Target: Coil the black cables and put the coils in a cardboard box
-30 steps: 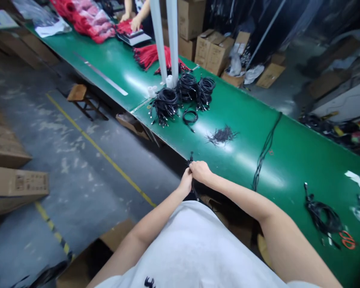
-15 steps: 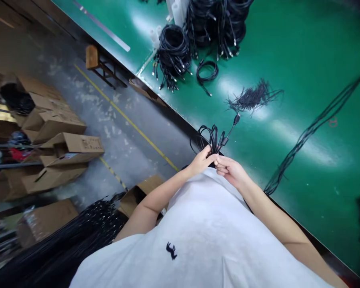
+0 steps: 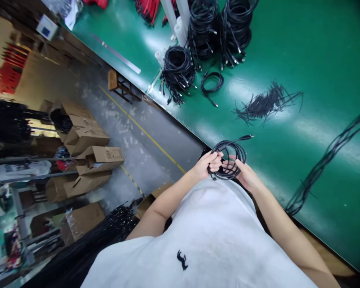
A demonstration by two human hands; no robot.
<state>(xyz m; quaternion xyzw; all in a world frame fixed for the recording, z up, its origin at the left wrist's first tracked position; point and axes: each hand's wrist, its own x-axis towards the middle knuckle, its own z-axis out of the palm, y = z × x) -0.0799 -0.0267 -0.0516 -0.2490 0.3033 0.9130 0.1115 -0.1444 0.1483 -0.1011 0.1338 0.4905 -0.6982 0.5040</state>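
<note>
Both my hands hold a coiled black cable (image 3: 229, 160) at the near edge of the green table (image 3: 288, 60). My left hand (image 3: 208, 165) grips the coil's left side with its fingers curled round the loops. My right hand (image 3: 246, 176) supports the coil from the right and below, fingers through the ring. One plug end of the cable (image 3: 246, 137) sticks out to the upper right over the table.
Stacks of coiled black cables (image 3: 198, 44) and one single coil (image 3: 212, 82) lie further along the table, beside a pile of black ties (image 3: 265, 105) and long loose cables (image 3: 327, 160). Cardboard boxes (image 3: 90, 160) stand on the floor at left.
The cable in my hands has gone from a loose bunch held upright into a round coil. My head has tilted downward and then slightly to the left.
</note>
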